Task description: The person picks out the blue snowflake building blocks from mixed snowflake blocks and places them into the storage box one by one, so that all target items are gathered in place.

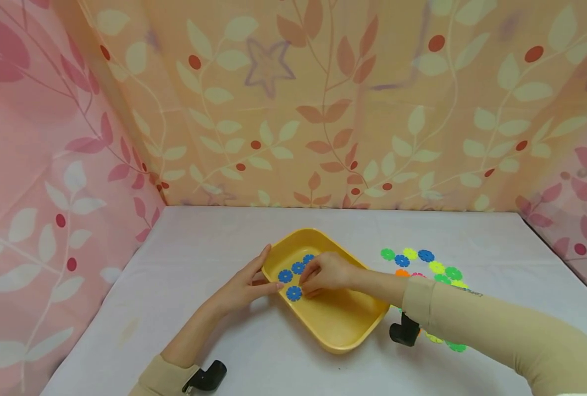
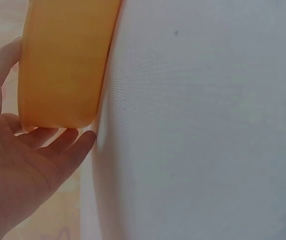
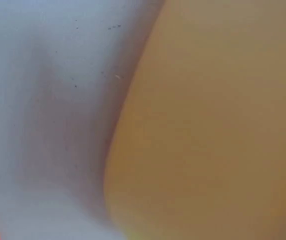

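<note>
Leaf-printed cloth (image 1: 273, 126) hangs across the back, peach and orange with red berries and a faint purple star, and pink panels (image 1: 31, 165) of similar print close off both sides. Below it spreads a table (image 1: 204, 236) covered in white. Two tan sleeves (image 1: 491, 319) reach in from the near edge, the right one crossing over part of the tabletop.

Near the middle of the table sits a yellow tray (image 1: 343, 324), rectangular with rounded corners and set at a slant. The left hand (image 1: 239, 289) grips its left corner, digits spread to either side of it; the left wrist view shows fingertips against the outer wall. The right hand (image 1: 328, 272) is inside the tray, fingers bent down toward the floor of it; whether they pinch anything cannot be told. A black wrist device (image 1: 404, 330) juts from each cuff.

Smallest are the notched discs. Four blue discs (image 1: 294, 293) show in the tray, near its left corner and just beside the right hand's fingers. More loose discs (image 1: 426, 256), green, yellow, blue, orange and pink, lie right of the tray, partly hidden by the right forearm.
</note>
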`<state>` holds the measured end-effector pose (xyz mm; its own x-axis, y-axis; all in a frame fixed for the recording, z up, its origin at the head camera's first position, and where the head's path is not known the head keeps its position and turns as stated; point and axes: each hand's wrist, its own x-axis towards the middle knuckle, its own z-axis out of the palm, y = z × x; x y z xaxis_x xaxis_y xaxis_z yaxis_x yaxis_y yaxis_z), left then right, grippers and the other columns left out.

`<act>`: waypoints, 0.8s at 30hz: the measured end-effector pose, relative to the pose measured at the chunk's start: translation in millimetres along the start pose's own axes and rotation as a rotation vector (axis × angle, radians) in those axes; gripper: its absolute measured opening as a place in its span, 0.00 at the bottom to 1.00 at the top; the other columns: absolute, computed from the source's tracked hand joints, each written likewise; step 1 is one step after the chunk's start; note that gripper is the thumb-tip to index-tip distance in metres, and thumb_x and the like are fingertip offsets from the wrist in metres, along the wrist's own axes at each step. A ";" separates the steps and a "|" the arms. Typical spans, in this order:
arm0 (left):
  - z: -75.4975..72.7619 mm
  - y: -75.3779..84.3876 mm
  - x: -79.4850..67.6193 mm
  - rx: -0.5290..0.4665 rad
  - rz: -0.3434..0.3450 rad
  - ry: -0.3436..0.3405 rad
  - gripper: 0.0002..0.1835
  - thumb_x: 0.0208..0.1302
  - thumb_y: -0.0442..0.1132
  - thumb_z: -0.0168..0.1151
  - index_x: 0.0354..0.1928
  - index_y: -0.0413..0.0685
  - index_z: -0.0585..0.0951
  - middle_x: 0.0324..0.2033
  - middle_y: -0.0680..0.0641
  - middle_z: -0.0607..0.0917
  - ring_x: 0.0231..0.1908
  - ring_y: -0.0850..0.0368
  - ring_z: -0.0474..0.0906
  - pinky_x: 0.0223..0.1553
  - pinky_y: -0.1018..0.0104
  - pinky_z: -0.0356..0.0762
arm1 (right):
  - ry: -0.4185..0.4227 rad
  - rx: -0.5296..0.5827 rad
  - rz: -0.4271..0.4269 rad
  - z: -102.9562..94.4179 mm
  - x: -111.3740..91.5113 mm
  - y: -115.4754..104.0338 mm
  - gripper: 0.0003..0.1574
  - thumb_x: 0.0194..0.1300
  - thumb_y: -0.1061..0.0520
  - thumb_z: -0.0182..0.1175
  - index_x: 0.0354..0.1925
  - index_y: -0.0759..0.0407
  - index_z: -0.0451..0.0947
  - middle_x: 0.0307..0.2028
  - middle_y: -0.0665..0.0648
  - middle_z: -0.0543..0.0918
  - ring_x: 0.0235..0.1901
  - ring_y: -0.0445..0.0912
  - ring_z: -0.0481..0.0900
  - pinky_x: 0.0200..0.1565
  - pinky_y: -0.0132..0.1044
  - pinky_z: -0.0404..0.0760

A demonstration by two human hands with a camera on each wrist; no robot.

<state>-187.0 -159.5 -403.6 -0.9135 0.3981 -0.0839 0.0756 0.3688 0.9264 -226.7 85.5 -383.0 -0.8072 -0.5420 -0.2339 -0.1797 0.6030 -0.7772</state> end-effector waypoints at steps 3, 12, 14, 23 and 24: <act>0.1 -0.2 0.2 -0.001 -0.001 0.002 0.53 0.59 0.52 0.70 0.78 0.61 0.45 0.75 0.52 0.50 0.64 0.49 0.69 0.64 0.52 0.64 | 0.006 0.081 -0.008 -9.6 -6.1 -2.1 0.10 0.57 0.59 0.71 0.37 0.63 0.85 0.27 0.52 0.86 0.29 0.44 0.86 0.37 0.33 0.83; 0.1 -1.5 0.2 0.002 -0.019 0.015 0.53 0.59 0.52 0.70 0.78 0.61 0.46 0.75 0.51 0.51 0.61 0.50 0.73 0.66 0.49 0.60 | 0.100 0.282 -0.008 -45.0 -46.3 8.1 0.21 0.61 0.54 0.69 0.47 0.68 0.82 0.39 0.64 0.86 0.37 0.53 0.86 0.42 0.45 0.84; 0.1 -1.7 0.3 0.003 -0.013 0.011 0.53 0.59 0.51 0.70 0.78 0.60 0.45 0.75 0.50 0.50 0.61 0.49 0.72 0.66 0.49 0.61 | 0.159 0.292 0.008 -53.3 -59.8 13.7 0.22 0.62 0.51 0.68 0.48 0.66 0.82 0.40 0.65 0.86 0.38 0.54 0.85 0.43 0.46 0.84; 0.8 -2.6 0.6 0.002 0.012 -0.004 0.52 0.62 0.50 0.68 0.78 0.57 0.44 0.76 0.47 0.48 0.62 0.46 0.71 0.66 0.48 0.61 | 0.413 0.329 0.096 -84.3 -114.8 64.6 0.31 0.65 0.42 0.63 0.55 0.65 0.78 0.52 0.63 0.81 0.50 0.56 0.81 0.52 0.48 0.79; 1.0 -2.5 0.7 -0.002 0.011 -0.003 0.52 0.62 0.49 0.68 0.78 0.57 0.44 0.76 0.47 0.49 0.62 0.46 0.71 0.66 0.48 0.60 | 0.419 0.308 0.123 -86.5 -119.6 71.6 0.33 0.65 0.41 0.63 0.56 0.64 0.77 0.53 0.62 0.81 0.51 0.56 0.81 0.53 0.48 0.79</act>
<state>-187.5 -159.4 -406.3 -0.9115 0.4045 -0.0751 0.0847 0.3632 0.9279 -191.7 244.2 -360.1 -0.9785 -0.1601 -0.1297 0.0528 0.4136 -0.9089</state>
